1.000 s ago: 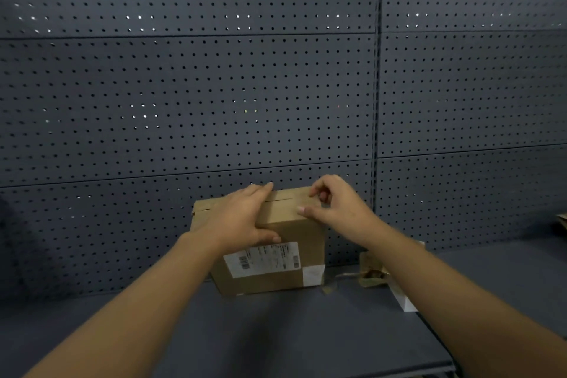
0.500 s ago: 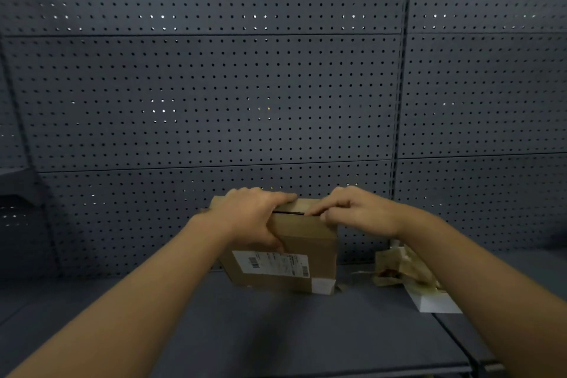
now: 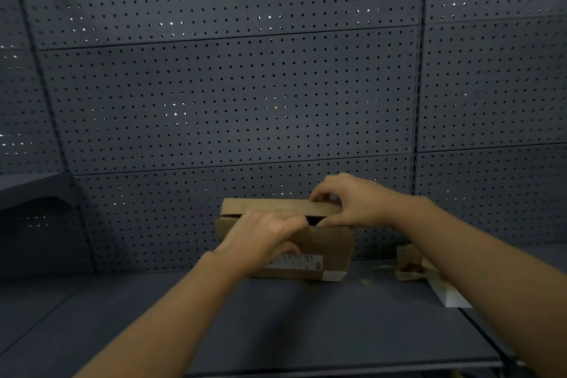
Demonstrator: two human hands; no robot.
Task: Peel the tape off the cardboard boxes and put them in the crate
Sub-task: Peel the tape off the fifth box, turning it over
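Observation:
A brown cardboard box (image 3: 329,244) with a white shipping label stands on the dark shelf (image 3: 276,316) against the pegboard wall. Its top flaps are parted, showing a dark gap. My left hand (image 3: 264,235) grips the near flap and front top edge, thumb down over the label. My right hand (image 3: 349,201) holds the far flap at the box's right end, fingers curled over its edge. No crate is in view.
Crumpled brown tape and paper scraps (image 3: 411,264) lie on the shelf right of the box, beside a white flat piece (image 3: 451,294). The pegboard wall (image 3: 245,101) rises right behind. Another shelf (image 3: 30,184) juts out at the left. The shelf's front edge runs along the bottom.
The box's top flaps have come apart and a dark gap now shows. My right hand moved onto the far flap; my left hand shifted to the near flap. The view swung left.

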